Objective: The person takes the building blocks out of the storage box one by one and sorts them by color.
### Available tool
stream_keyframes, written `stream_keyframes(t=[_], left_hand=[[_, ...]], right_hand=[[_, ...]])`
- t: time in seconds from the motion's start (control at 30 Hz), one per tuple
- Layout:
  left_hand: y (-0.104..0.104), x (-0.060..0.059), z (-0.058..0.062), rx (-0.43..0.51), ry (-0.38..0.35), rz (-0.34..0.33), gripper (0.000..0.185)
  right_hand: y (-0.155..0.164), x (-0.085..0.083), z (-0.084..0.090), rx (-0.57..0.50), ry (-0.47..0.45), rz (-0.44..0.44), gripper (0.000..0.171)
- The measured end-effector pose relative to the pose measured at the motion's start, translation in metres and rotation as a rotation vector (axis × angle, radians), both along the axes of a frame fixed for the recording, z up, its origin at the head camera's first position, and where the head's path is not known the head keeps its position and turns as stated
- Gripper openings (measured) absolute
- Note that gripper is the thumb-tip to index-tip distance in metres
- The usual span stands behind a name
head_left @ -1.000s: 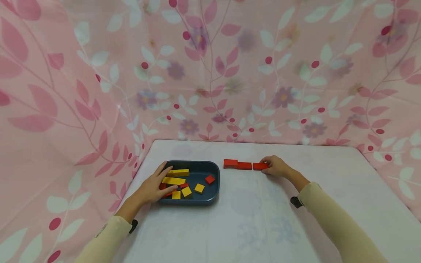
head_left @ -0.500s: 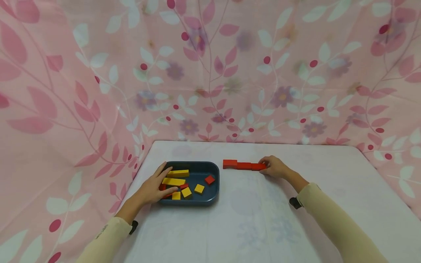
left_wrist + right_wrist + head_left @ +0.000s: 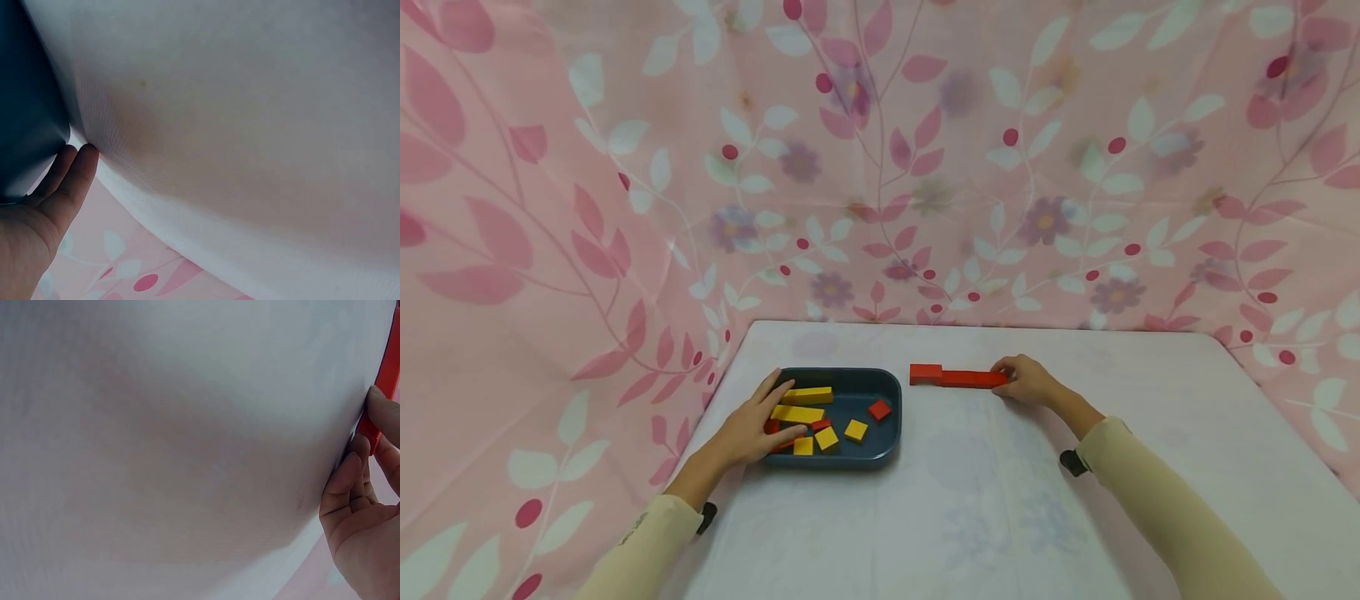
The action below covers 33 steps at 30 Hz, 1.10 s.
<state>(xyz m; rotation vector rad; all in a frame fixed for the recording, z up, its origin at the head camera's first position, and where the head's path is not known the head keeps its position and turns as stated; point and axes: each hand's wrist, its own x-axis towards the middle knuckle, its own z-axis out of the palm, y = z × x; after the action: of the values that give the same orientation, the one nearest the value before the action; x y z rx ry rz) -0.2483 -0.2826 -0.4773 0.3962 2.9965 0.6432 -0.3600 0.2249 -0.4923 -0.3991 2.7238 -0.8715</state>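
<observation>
Closed up since a second ago, the row of three flat red wooden blocks (image 3: pixel 958 377) lies gapless on the white counter (image 3: pixel 970 500), right of the dark blue tray (image 3: pixel 887 396). Right hand (image 3: pixel 1028 382) pinches its rightmost block; left hand (image 3: pixel 747 429) rests flat, fingers straight, on the tray's yellow blocks (image 3: pixel 797 413), unmoved.

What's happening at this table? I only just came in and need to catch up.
A person sits at a white table. Their right hand pinches the end of a row of red blocks laid end to end. Their left hand rests with straight fingers on the edge of a dark blue tray that holds yellow blocks and a few red pieces.
</observation>
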Motion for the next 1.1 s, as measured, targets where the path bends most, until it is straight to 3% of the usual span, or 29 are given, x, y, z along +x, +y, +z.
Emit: stream_keyframes(t=[0.37,0.53,0.73,0.87,1.1], left_hand=[[-0.001,-0.003,0.007,0.005,0.019,-0.02,0.097],[-0.003,-0.007,0.009,0.005,0.007,-0.031,0.108],[-0.003,-0.007,0.003,0.015,-0.03,-0.047,0.116],[-0.002,-0.003,0.0,0.009,-0.019,-0.038,0.112],[-0.002,0.004,0.004,-0.01,-0.002,0.01,0.102]], right_hand=[[0.002,0.003,0.006,-0.021,0.018,-0.022,0.04],[0.003,0.002,0.009,-0.028,0.014,-0.018,0.054],[0.008,0.009,0.016,-0.047,-0.034,-0.036,0.07],[0.01,0.018,0.02,-0.012,0.073,0.004,0.078],[0.006,0.033,0.027,0.205,0.327,0.057,0.093]])
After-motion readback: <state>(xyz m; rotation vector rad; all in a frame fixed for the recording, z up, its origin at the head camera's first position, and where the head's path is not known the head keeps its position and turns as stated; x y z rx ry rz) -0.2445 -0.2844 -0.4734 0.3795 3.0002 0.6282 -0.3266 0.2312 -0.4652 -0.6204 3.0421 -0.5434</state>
